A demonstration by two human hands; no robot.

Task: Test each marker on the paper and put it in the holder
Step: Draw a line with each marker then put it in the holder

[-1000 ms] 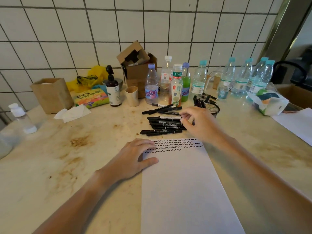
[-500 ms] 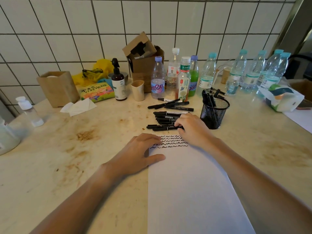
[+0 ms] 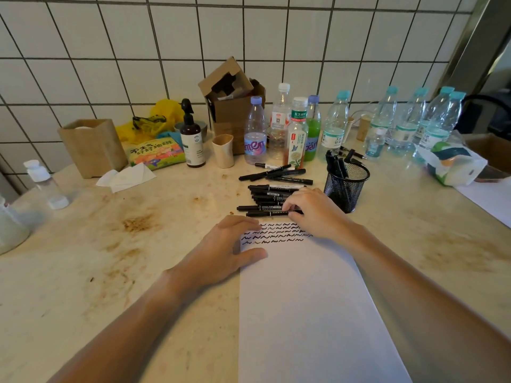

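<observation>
the black markers (image 3: 272, 199) lie in a loose stack at 12 o'clock from the sheet of paper (image 3: 309, 313), long axes running 9 to 3 o'clock, parallel to the paper's far edge. three more markers (image 3: 276, 174) lie beyond them, slightly fanned. the nearest marker (image 3: 265, 213) lies just off the paper's top edge, one end toward 9 o'clock; the right hand (image 3: 318, 211) has its fingertips curled down onto its 3 o'clock end, pinching it against the table.

the left hand (image 3: 221, 250) lies flat with relaxed fingers, pressing the paper's upper left corner, thumb on the sheet. rows of black squiggles (image 3: 273, 233) fill the top strip of the paper; below them the sheet is blank down to the bottom of the view.

the black mesh holder (image 3: 345, 186) stands upright at 2 o'clock from the right hand, just beside it, already carrying several markers. a row of plastic bottles (image 3: 298, 134) and a cardboard box (image 3: 235, 111) crowd the tiled wall at 12 o'clock. the stained marble tabletop (image 3: 116, 244) lies open toward 9 o'clock, with a brown pump bottle (image 3: 191, 139) and a small beige cup (image 3: 223, 150) at 11 o'clock.
</observation>
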